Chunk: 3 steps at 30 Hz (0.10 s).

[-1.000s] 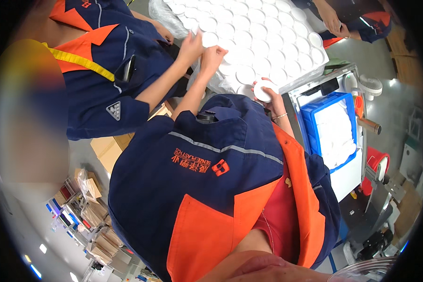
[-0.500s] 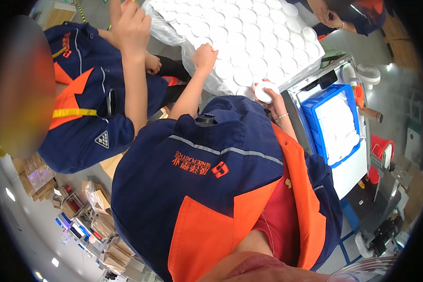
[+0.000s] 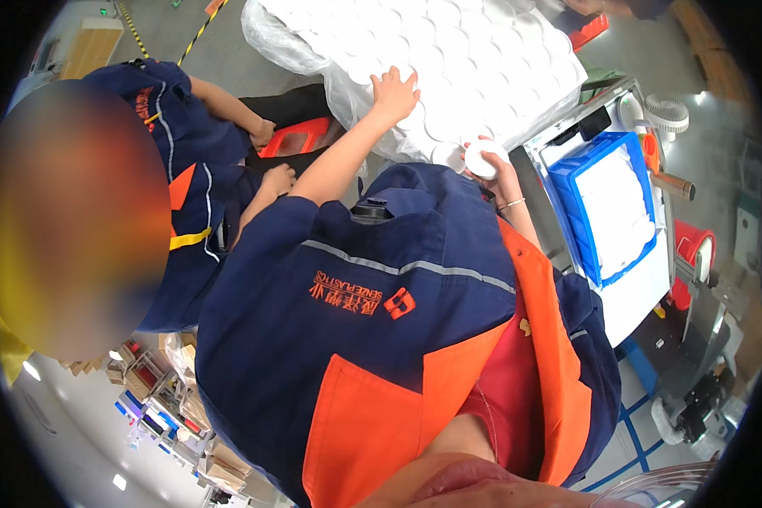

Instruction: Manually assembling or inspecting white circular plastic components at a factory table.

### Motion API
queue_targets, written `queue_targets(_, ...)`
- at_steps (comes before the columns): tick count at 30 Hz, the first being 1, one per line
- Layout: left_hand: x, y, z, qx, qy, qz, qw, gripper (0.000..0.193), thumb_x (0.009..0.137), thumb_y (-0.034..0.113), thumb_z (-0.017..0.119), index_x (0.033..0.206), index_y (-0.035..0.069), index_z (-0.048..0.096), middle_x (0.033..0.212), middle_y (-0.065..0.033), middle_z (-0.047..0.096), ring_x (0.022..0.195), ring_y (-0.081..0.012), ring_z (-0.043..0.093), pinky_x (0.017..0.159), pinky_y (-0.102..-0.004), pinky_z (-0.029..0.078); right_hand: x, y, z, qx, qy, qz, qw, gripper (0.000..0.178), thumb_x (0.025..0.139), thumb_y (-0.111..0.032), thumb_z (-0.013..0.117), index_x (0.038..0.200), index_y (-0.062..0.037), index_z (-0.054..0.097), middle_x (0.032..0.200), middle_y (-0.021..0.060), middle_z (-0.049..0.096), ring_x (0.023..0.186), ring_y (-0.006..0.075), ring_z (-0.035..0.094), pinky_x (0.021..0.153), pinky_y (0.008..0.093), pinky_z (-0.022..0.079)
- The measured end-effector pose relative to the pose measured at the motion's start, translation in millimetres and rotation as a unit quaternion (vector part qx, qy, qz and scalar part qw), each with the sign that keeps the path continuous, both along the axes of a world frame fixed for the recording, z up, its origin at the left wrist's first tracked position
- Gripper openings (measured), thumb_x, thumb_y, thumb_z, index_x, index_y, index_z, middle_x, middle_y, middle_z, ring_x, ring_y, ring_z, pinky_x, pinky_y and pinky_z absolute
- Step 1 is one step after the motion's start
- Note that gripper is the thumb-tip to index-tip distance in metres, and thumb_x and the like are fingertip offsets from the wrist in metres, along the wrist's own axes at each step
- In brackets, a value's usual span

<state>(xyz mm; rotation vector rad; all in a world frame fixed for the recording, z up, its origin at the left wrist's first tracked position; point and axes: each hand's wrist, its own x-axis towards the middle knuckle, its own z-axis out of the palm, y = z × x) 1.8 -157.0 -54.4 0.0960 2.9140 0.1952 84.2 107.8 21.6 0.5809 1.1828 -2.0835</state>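
Rows of white round lids [image 3: 449, 80] lie close together, with clear plastic film [image 3: 347, 106] hanging along their left side. My left hand [image 3: 395, 95] reaches over their left part, fingers spread on or just above the lids, nothing seen in its grip. Close to my body, my right hand [image 3: 501, 173] holds a white round lid [image 3: 483, 158] tilted up, at the near edge of the rows. Another lid [image 3: 448, 157] sits just left of it; whether the two touch I cannot tell.
A blue crate [image 3: 603, 279] with white pieces stands on a white-topped bench [image 3: 631, 305] at my right, near a small white fan [image 3: 666, 114]. Close at my left sits a co-worker [image 3: 165, 110] by a red plastic stool [image 3: 313, 131]. Another person's hand [image 3: 597, 7] shows at the far edge.
My left hand has moved right and farther over the lids, its fingers now spread. The co-worker at left has lowered a raised arm. The person at the far side has mostly left the view.
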Motion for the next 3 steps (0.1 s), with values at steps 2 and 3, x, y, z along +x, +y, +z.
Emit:
queue_targets(2,-4.3,3.0,0.6,0.001,-0.022,0.005,1.000,0.050,0.087,0.043,0.052,0.131,0.018,0.049,0.128,-0.0250,0.044,0.108,-0.0349,0.051,0.093,-0.0616,0.030,2.8,2.1,-5.9,-0.004,0.005,0.000,1.000,0.048,0.086,-0.009,0.052,0.132,-0.0031,0.040,0.117,0.0201,0.059,0.100,0.0301,0.064,0.071,0.0354,0.060)
queue_targets(3,-6.9,5.4,-0.6,-0.002,-0.045,0.010,0.999,0.053,0.086,0.045,0.053,0.131,0.018,0.048,0.129,-0.0245,0.043,0.109,-0.0344,0.051,0.093,-0.0619,0.030,4.6,1.8,-9.0,-0.009,0.010,-0.001,1.000,0.049,0.086,-0.010,0.052,0.133,-0.0037,0.039,0.117,0.0200,0.059,0.100,0.0301,0.064,0.070,0.0354,0.060)
